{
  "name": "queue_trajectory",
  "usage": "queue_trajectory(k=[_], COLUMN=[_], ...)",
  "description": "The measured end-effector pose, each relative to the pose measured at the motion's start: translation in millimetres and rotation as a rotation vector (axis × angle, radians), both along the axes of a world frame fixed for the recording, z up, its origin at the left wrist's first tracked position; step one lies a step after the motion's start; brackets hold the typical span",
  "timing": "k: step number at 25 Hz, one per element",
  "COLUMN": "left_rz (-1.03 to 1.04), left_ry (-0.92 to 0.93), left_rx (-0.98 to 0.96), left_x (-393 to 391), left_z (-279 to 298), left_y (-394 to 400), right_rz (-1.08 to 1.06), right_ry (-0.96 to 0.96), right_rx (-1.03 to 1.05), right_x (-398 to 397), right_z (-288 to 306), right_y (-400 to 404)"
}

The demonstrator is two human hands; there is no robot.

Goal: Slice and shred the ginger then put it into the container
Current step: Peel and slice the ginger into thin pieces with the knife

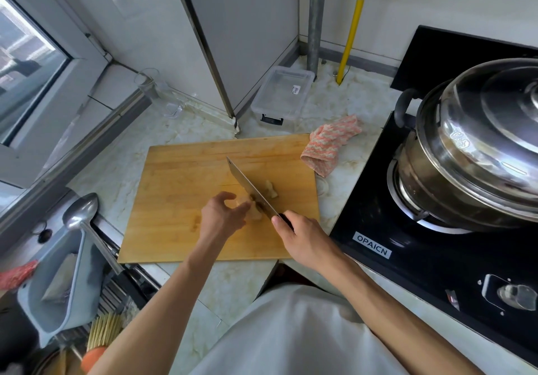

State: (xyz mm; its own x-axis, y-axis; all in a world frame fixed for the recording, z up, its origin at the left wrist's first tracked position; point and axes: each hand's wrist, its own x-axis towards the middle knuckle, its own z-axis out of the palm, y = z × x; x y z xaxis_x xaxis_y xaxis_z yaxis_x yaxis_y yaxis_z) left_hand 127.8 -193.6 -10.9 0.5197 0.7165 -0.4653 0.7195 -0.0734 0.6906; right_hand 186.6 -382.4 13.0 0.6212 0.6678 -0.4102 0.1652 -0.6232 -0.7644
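We see the ginger (pixel 249 203) lying on the wooden board (pixel 180 200), near its right half, with a cleaver (pixel 250 190) set across it. Our right hand (pixel 302 236) is wrapped tight round the cleaver's dark handle, thumb laid along the top, and the blade runs up and to the left from it. Our left hand (pixel 222 214) is curled over the near-left part of the ginger, fingertips holding it down right beside the blade. A few cut pieces (pixel 270 190) lie on the board on the far side of the blade, just beside it.

The clear plastic container (pixel 282 92) sits on the marble counter (pixel 203 281) beyond the board, well apart from the ginger, against the wall corner. A pink and white cloth (pixel 330 144) lies crumpled at the board's far right corner. To the right is a black stove (pixel 407 258) bearing a steel pot (pixel 477 147) with its lid on. At the left a ladle (pixel 84 217) rests over a grey basket (pixel 55 293), and a clear glass jug (pixel 151 86) stands by the window
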Motion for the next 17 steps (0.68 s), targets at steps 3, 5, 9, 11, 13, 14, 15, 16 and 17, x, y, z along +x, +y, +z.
queue_trajectory(k=[3,5,9,11,13,14,15,16,17], left_rz=[0.087,0.159,0.187,0.185,0.179,0.180,0.182,0.179,0.172], left_ry=[-0.081,-0.136,-0.176,-0.184,-0.159,-0.142,-0.128,-0.116,-0.110], left_rx=[-0.088,-0.131,-0.146,-0.134,-0.097,-0.076,-0.054,-0.029,-0.004], left_x=[-4,-5,-7,-7,-6,-5,-4,-4,-4], left_z=[-11,-18,-27,-29,-29,-28,-27,-26,-26], left_y=[-13,-14,-13,-15,-16,-17,-18,-20,-22], right_rz=[0.020,0.020,0.015,0.045,0.080,0.091,0.098,0.103,0.106], right_ry=[-0.008,-0.013,-0.017,-0.036,-0.056,-0.066,-0.075,-0.082,-0.088], right_rx=[0.000,0.000,0.015,0.005,-0.018,-0.028,-0.034,-0.037,-0.039], right_x=[1,6,12,12,10,9,8,8,7], right_z=[3,6,16,22,27,28,29,29,28], right_y=[9,11,3,-1,-3,-3,-3,-3,-3])
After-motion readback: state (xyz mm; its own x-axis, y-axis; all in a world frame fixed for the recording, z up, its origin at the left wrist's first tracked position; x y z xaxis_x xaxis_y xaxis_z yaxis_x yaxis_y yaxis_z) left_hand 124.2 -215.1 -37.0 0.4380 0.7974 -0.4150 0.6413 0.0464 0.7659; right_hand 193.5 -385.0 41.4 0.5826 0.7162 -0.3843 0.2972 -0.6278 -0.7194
